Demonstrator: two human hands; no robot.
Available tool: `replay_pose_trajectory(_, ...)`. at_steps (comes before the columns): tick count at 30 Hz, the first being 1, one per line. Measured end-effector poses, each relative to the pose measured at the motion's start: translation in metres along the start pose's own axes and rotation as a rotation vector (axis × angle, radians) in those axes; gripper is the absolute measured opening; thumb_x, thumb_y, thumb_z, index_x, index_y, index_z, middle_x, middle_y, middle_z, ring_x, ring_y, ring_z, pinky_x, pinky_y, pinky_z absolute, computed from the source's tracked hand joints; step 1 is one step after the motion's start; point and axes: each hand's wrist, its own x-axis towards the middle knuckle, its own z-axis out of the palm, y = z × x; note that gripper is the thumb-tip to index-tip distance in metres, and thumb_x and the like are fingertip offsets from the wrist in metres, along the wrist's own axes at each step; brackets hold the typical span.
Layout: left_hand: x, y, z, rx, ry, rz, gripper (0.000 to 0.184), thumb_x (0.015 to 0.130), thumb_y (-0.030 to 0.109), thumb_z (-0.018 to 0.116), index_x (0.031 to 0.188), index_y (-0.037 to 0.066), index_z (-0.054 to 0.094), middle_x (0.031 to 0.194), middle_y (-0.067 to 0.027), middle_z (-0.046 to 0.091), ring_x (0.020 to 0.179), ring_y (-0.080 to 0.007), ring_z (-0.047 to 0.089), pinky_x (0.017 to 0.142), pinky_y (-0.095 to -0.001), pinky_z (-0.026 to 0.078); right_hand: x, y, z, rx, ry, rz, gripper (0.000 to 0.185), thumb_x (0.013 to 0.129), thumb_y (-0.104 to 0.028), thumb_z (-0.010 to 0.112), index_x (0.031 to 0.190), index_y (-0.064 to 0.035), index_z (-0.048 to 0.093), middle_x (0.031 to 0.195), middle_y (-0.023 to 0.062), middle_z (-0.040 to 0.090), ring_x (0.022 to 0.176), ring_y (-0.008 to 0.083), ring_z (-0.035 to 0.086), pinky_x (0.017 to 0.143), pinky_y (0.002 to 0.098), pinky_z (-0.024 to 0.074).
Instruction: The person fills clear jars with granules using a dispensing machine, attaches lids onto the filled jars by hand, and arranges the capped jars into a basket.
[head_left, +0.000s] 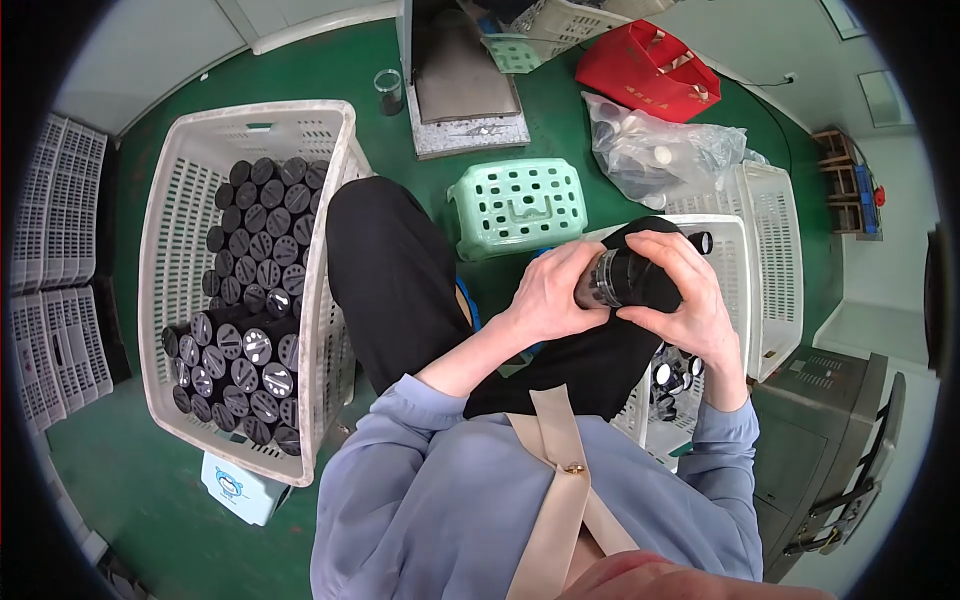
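Note:
A clear jar with a black lid [640, 283] is held sideways between both hands above my right thigh. My left hand [556, 290] wraps round the clear end of the jar. My right hand [690, 287] has its fingers and thumb curled round the black lid. At the left, a tall white crate [333, 200] holds several dark cylinders with black slotted lids [244, 375]. Beside my right leg, another white crate [738, 240] holds several small dark containers with shiny ends [664, 374], partly hidden by my arm and leg.
A green plastic stool [517, 232] stands ahead of my knees. Beyond are a metal scale platform [470, 135], a clear jar [388, 93], a red bag [648, 80] and a clear plastic bag [655, 155]. A blue-white stool [240, 487] is behind the left crate; a metal cabinet [820, 430] stands right.

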Motion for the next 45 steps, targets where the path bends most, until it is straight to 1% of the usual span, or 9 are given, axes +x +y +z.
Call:
replay_pose_trajectory(15, -0.003, 0.0, 0.0, -0.01, -0.014, 0.0, 0.061, 0.061, 0.016, 0.085, 0.115, 0.002, 0.058, 0.094, -0.0157, 0.064, 0.086, -0.0389, 0.066, 0.075, -0.0468, 0.052, -0.002, -0.003, 0.012, -0.02, -0.038, 0.06, 0.07, 0.062, -0.014, 0.091, 0.126, 0.0, 0.064, 0.127, 0.0161, 0.065, 0.116, 0.0352, 0.063, 0.099, 0.0435, 0.0523)
replay_pose_trajectory(21, -0.009, -0.005, 0.003, 0.1, -0.062, -0.013, 0.068, 0.06, 0.017, 0.09, 0.119, 0.003, 0.059, 0.096, -0.0133, 0.067, 0.089, -0.0355, 0.069, 0.077, -0.0441, 0.056, -0.009, -0.005, 0.027, -0.132, -0.126, 0.441, 0.075, 0.067, -0.027, 0.089, 0.132, 0.0007, 0.061, 0.128, 0.0172, 0.066, 0.118, 0.0369, 0.063, 0.102, 0.0439, 0.0514)
replay_pose_trajectory(24, -0.006, -0.005, 0.002, -0.04, -0.074, -0.008, 0.067, 0.06, 0.015, 0.088, 0.119, 0.003, 0.059, 0.096, -0.0135, 0.067, 0.088, -0.0364, 0.069, 0.076, -0.0438, 0.057, 0.0, -0.01, 0.023, -0.065, 0.07, 0.049, 0.078, 0.069, -0.025, 0.088, 0.137, 0.0, 0.058, 0.13, 0.0182, 0.066, 0.12, 0.0379, 0.064, 0.103, 0.0442, 0.0514)
replay_pose_trajectory(28, -0.005, -0.005, 0.0, -0.137, -0.183, -0.03, 0.067, 0.06, 0.019, 0.086, 0.119, 0.001, 0.058, 0.098, -0.0131, 0.067, 0.088, -0.0371, 0.068, 0.074, -0.0452, 0.055, -0.01, 0.014, 0.041, 0.197, 0.062, 0.022, 0.063, 0.07, -0.013, 0.086, 0.128, 0.0011, 0.066, 0.127, 0.0186, 0.069, 0.118, 0.0373, 0.066, 0.103, 0.0437, 0.052)
replay_pose_trajectory(33, -0.009, -0.015, 0.002, 0.201, 0.019, 0.009, 0.061, 0.06, 0.02, 0.083, 0.115, 0.006, 0.06, 0.093, -0.0127, 0.063, 0.092, -0.0355, 0.065, 0.081, -0.0464, 0.049, -0.007, 0.008, 0.08, 0.079, 0.291, 0.294, 0.052, 0.077, -0.004, 0.081, 0.127, 0.0021, 0.066, 0.121, 0.018, 0.071, 0.111, 0.0308, 0.07, 0.097, 0.0376, 0.0533)
replay_pose_trajectory(38, -0.001, -0.002, -0.011, -0.373, -0.318, -0.133, 0.057, 0.059, 0.017, 0.082, 0.109, 0.001, 0.059, 0.089, -0.0162, 0.067, 0.083, -0.0348, 0.07, 0.071, -0.0415, 0.055, -0.007, 0.01, 0.056, 0.285, 0.236, -0.032, 0.056, 0.08, -0.024, 0.076, 0.127, 0.0051, 0.065, 0.129, 0.0236, 0.065, 0.127, 0.0404, 0.059, 0.111, 0.0496, 0.0419)
replay_pose_trajectory(40, -0.006, -0.002, 0.0, -0.379, -0.367, -0.138, 0.061, 0.059, 0.017, 0.082, 0.113, 0.0, 0.059, 0.09, -0.0162, 0.067, 0.084, -0.0347, 0.07, 0.071, -0.0416, 0.055, -0.011, 0.011, 0.059, 0.405, 0.134, -0.003, 0.031, 0.086, -0.012, 0.072, 0.111, 0.0063, 0.07, 0.116, 0.0193, 0.071, 0.11, 0.0341, 0.067, 0.103, 0.044, 0.0482)
replay_pose_trajectory(43, -0.012, -0.004, 0.015, 0.016, 0.031, -0.049, 0.063, 0.059, 0.013, 0.079, 0.117, 0.001, 0.059, 0.102, -0.0148, 0.066, 0.095, -0.0382, 0.067, 0.08, -0.0461, 0.053, -0.004, 0.002, 0.092, 0.284, 0.46, 0.232, 0.017, 0.094, 0.005, 0.058, 0.106, 0.0072, 0.07, 0.11, 0.0159, 0.072, 0.105, 0.026, 0.068, 0.099, 0.0367, 0.0496)
replay_pose_trajectory(45, -0.011, -0.011, 0.014, 0.045, 0.043, -0.01, 0.063, 0.059, 0.011, 0.079, 0.118, 0.002, 0.059, 0.101, -0.0144, 0.066, 0.095, -0.0379, 0.067, 0.08, -0.0456, 0.053, -0.001, 0.01, 0.098, 0.316, 0.432, 0.251, 0.02, 0.094, 0.002, 0.06, 0.111, 0.0065, 0.069, 0.118, 0.0168, 0.07, 0.113, 0.0276, 0.065, 0.104, 0.0385, 0.0469)
